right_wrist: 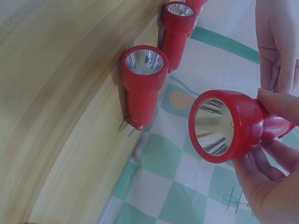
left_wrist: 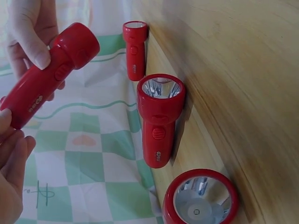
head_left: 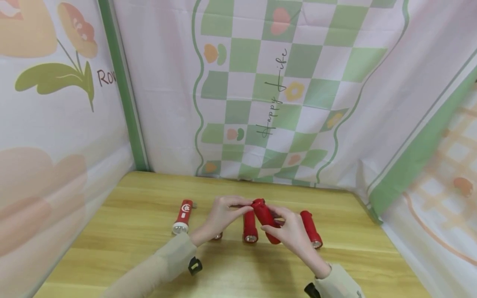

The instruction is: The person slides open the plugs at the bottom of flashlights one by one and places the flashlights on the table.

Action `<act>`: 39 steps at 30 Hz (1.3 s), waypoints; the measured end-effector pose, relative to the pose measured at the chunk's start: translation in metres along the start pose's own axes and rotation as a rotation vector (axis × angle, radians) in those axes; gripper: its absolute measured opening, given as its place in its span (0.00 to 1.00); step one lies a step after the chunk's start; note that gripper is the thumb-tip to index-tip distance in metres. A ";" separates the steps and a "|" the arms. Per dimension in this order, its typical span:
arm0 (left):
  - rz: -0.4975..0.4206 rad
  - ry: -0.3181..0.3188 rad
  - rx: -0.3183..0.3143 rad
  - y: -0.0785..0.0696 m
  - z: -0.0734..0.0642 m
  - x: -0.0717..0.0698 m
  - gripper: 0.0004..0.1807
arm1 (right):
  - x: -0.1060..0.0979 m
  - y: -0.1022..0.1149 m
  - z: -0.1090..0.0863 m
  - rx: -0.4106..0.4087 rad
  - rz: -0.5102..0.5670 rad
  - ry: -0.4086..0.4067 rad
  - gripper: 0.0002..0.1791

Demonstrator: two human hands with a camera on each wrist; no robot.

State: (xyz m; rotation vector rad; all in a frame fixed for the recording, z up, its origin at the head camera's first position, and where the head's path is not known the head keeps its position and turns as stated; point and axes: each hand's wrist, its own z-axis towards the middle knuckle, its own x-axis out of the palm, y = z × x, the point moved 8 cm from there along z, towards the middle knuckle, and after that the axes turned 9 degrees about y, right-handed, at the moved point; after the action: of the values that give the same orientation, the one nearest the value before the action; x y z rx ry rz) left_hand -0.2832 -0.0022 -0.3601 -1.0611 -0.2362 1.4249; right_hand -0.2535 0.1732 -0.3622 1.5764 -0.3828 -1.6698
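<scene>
A red flashlight point(head_left: 265, 217) is held up above the table between both hands, tilted with its tail end up. My right hand point(head_left: 290, 229) grips it around the neck, thumb on one side and fingers on the other. At the tail, the fingertips and thumb of my left hand point(head_left: 222, 213) pinch the end. The right wrist view shows the held flashlight's wide head point(right_wrist: 224, 128) with its shiny reflector facing out. Close below the hands lies another red flashlight point(head_left: 250, 228), lens toward me. What the left fingertips cover at the tail is hidden.
On the wooden table point(head_left: 238, 273) a red flashlight with a white head point(head_left: 180, 225) lies at left. One more point(head_left: 218, 236) is mostly hidden behind the left forearm, and another point(head_left: 311, 229) lies at right. Metal prongs point(right_wrist: 127, 128) stick out from one tail. Printed curtains point(head_left: 246, 82) surround the table.
</scene>
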 end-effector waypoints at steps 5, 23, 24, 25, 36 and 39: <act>0.031 0.010 0.011 -0.002 0.000 0.000 0.10 | 0.000 0.001 0.000 -0.021 -0.011 0.010 0.29; 0.022 0.068 0.013 -0.002 -0.002 0.002 0.11 | 0.002 0.003 0.002 -0.070 0.005 0.059 0.27; 0.026 0.066 0.018 -0.002 -0.002 0.002 0.11 | 0.002 0.003 0.002 -0.068 0.000 0.063 0.27; 0.027 0.063 0.017 -0.002 -0.002 0.002 0.11 | 0.002 0.003 0.002 -0.064 -0.001 0.063 0.27; -0.004 0.023 0.010 0.001 -0.002 0.000 0.11 | 0.001 0.006 0.005 -0.084 -0.001 0.063 0.27; -0.027 0.037 0.002 0.001 -0.002 0.001 0.12 | 0.002 0.006 0.005 -0.091 -0.002 0.074 0.27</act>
State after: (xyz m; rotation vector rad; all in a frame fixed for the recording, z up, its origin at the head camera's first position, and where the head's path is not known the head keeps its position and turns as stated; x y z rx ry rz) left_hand -0.2824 -0.0028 -0.3621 -1.0780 -0.2216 1.3792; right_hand -0.2561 0.1658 -0.3585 1.5671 -0.2638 -1.6025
